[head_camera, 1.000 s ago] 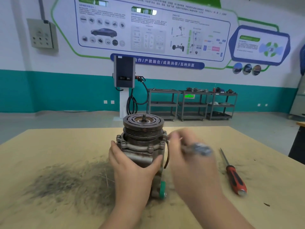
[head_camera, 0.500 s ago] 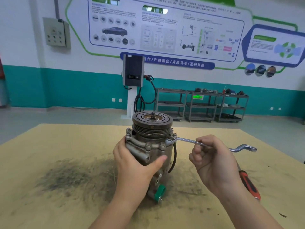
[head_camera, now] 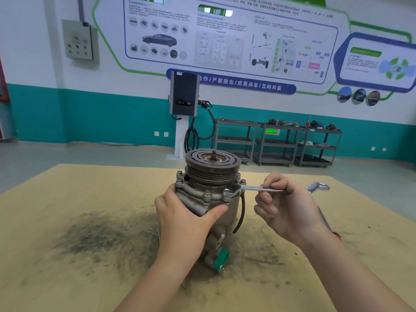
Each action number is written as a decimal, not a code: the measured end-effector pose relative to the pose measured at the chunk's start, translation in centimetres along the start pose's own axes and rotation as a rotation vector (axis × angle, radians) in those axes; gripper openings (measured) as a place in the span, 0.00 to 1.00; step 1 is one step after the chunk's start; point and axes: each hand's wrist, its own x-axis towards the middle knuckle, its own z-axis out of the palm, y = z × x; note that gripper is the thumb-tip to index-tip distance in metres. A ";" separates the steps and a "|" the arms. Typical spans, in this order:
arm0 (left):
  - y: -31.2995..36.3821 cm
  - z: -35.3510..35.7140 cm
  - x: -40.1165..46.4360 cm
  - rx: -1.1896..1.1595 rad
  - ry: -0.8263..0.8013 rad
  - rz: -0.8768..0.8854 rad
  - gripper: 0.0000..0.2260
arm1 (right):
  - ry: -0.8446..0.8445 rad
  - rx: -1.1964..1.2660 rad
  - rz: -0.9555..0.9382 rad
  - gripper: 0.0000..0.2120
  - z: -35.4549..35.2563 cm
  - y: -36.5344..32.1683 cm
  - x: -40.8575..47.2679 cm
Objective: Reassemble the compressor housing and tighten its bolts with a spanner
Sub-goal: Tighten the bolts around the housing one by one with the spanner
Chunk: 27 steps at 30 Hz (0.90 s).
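A grey metal compressor [head_camera: 213,188] stands upright on the wooden table [head_camera: 67,255], its grooved pulley on top and a green cap near its base. Several bolts ring the housing flange. My left hand [head_camera: 186,219] wraps the housing body from the front left, thumb across the front. A silver ring spanner [head_camera: 249,188] lies level, its ring end on a flange bolt at the front right, its far end sticking out to the right. My right hand [head_camera: 286,208] grips the spanner's shaft right of the compressor.
A red-handled screwdriver [head_camera: 336,234] lies on the table behind my right wrist, mostly hidden. Dark grime stains the table left of and around the compressor. Metal shelf trolleys [head_camera: 276,143] and a charging post [head_camera: 183,102] stand by the far wall.
My right hand, blurred in motion a second ago, has set the spanner's ring on a flange bolt and swung it slightly toward the front. My left hand stays on the housing.
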 end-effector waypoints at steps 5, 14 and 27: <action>-0.2 -0.1 0.1 0.049 0.034 0.028 0.48 | 0.033 -0.101 -0.258 0.16 0.2 1.1 -1.4; 0.3 -0.1 0.1 0.104 0.044 -0.004 0.48 | 0.018 -0.914 -0.698 0.13 4.5 3.9 -6.4; -0.3 -1.8 1.9 0.025 -0.147 0.036 0.44 | 0.296 -0.352 -0.439 0.08 2.4 -0.3 -4.2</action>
